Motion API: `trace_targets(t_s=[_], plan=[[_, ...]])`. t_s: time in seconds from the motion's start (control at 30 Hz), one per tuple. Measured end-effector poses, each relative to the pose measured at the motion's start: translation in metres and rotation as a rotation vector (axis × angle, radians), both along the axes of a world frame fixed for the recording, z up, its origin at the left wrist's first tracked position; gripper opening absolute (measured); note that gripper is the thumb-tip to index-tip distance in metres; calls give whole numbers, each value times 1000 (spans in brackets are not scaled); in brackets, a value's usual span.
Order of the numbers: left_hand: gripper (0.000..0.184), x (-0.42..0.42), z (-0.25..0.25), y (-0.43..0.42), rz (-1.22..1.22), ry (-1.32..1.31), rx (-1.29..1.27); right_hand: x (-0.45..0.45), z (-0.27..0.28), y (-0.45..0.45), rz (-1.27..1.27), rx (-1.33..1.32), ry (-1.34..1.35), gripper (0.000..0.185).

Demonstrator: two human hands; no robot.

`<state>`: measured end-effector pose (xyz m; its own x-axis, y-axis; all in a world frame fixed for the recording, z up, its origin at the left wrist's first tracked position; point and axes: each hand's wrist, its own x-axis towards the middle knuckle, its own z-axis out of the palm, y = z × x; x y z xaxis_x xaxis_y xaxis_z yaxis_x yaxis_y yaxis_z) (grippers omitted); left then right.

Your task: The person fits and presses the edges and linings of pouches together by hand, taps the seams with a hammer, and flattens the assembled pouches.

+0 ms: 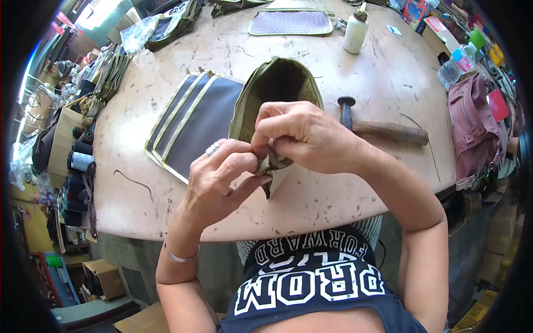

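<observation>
An olive-green fabric bag piece (244, 114) stands on the table with its dark, hollow inside facing up. At its near end my left hand (222, 169), wearing a ring, pinches the fabric edge between thumb and fingers. My right hand (313, 136) is closed on the same edge, fingertips touching those of the left. A loose flap (268, 188) hangs below the fingers. Whatever small part lies between the fingertips is hidden. Dark panels with olive trim (194, 122) lie stacked left of the bag piece. A wooden-handled hammer (388, 132) rests to the right.
At the back stand a white bottle (356, 30) and a quilted panel (291, 22). A maroon bag (469, 119) and a plastic water bottle (458, 66) sit at the right edge. Thread spools (82, 161) line the left side. A bent dark strand (135, 183) lies nearby.
</observation>
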<state>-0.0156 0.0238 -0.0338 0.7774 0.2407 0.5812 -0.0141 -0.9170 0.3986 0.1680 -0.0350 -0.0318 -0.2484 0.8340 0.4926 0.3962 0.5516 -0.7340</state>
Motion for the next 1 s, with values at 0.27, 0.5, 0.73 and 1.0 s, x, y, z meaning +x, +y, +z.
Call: trace_targets(t_s=[0.27,0.5,0.73,1.0], plan=[[23,0,0,3,-11,58,-191,2,9,-5,70,-362,79,14],[22,-5,4,10,-122,141,-385,3,3,1,159,-447,127,14],[22,-7,-3,12,-103,92,-317,4,13,3,89,-629,-47,14],[18,-5,-2,7,-87,37,-198,8,2,7,209,-683,98,11]])
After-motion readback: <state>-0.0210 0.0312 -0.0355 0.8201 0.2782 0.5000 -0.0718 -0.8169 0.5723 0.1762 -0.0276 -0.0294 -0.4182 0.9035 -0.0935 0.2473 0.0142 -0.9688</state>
